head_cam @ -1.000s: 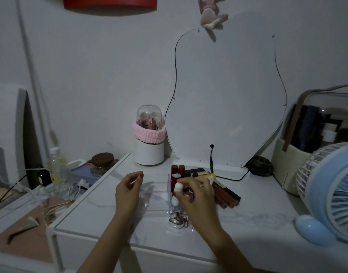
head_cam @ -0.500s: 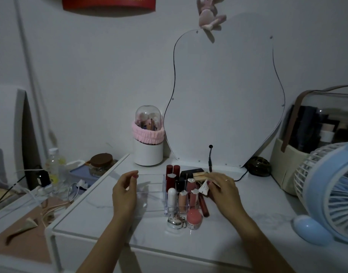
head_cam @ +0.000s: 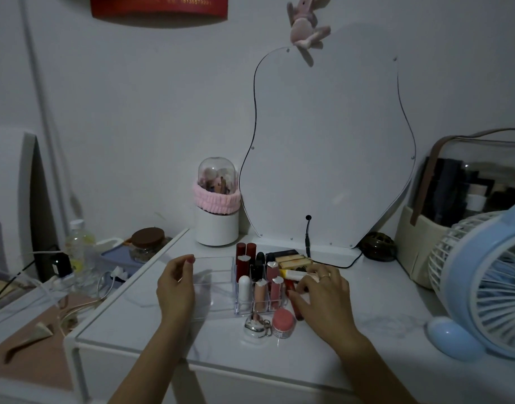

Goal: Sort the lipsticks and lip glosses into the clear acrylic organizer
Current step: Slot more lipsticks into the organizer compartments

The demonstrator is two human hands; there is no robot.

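Sorting sits midway as I read it: my left hand [head_cam: 174, 284] grips the clear acrylic organizer [head_cam: 221, 287] on the white table [head_cam: 367, 330], my right hand [head_cam: 323, 293] pinches a white-and-yellow tube [head_cam: 292, 274] from the loose pile beside it, needing a free slot next.

On the white table [head_cam: 367, 310] the left hand [head_cam: 176, 290] held the left edge of the clear organizer [head_cam: 215, 287], where several lipsticks [head_cam: 244, 288] stood upright. The right hand [head_cam: 323, 298] pinched a pale tube [head_cam: 294, 276] beside it.
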